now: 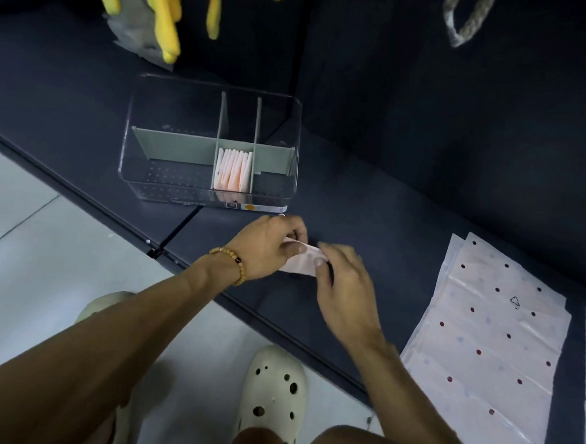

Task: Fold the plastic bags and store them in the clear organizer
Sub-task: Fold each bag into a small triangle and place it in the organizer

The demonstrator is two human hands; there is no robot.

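A small folded pale pink plastic bag [301,261] sits between my two hands just above the dark table surface. My left hand [269,246] grips its left end with curled fingers. My right hand [344,280] pinches its right end with thumb and fingers. Behind them stands the clear organizer [157,179] with grey dividers. Several folded pink bags [233,170] stand upright in its middle front compartment. A stack of flat, unfolded dotted plastic bags [497,340] lies on the table at the right.
The dark table [371,206] edge runs diagonally from the left down to the lower right. Yellow and grey gloves [153,14] and a grey rope [468,19] hang at the back. My feet in cream clogs [274,389] stand on the pale floor.
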